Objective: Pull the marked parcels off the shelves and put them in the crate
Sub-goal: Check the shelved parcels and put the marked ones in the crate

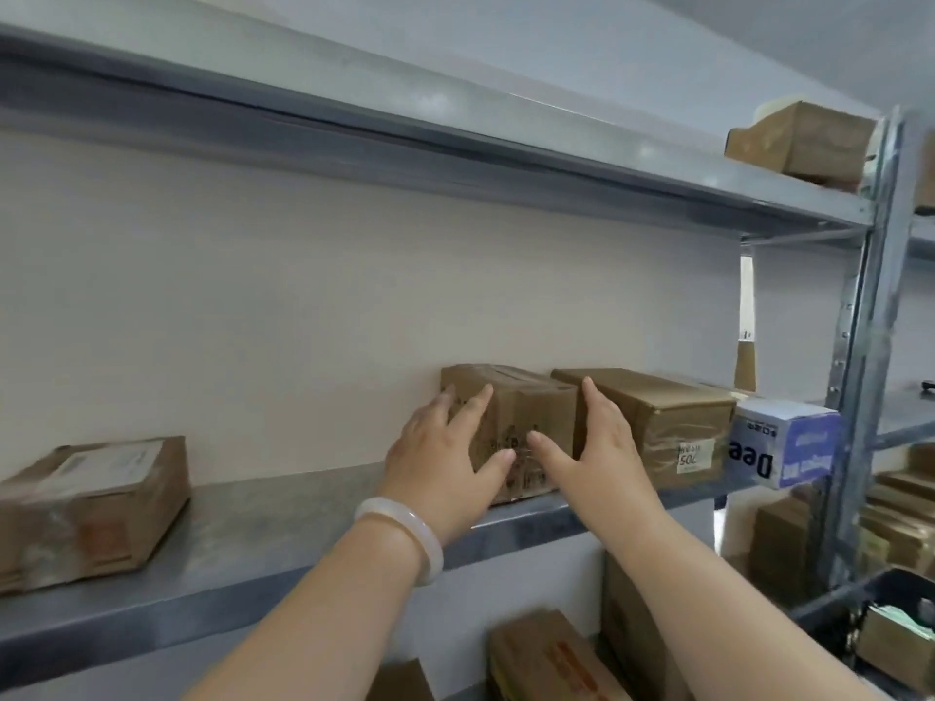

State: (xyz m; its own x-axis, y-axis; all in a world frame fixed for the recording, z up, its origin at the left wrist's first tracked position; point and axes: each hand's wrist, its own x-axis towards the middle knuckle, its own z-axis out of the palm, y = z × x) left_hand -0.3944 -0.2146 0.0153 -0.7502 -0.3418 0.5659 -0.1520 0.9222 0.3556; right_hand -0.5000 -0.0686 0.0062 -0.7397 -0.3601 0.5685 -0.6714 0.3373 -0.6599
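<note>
Both hands are up on the middle metal shelf (263, 523), 1 on each side of a small cardboard parcel (526, 422) that sits near the wall, approx mid-frame. The left hand (445, 462) has its fingers spread and pretty straight on the parcel's left face, thumb across the front, not curled round anything. The right hand (602, 447) is flat too, with its fingers sliding along the parcel's right side into the gap w/ the next box and its thumb pointing left over the front. The parcel is standing on the shelf, not lifted afaict.

Just right of it is a longer carton (657, 417) w/ a small sticker (695, 455), then a white and blue box (784, 447) at the shelf's right end. Far left on the same shelf is a flat taped parcel (91, 508). There's a pale bracelet (405, 538) on the left wrist. The dark crate (905, 581) is low right, well apart from the hands, w/ something cardboard in it. 1 more carton (799, 139) is on the top shelf, right side.
</note>
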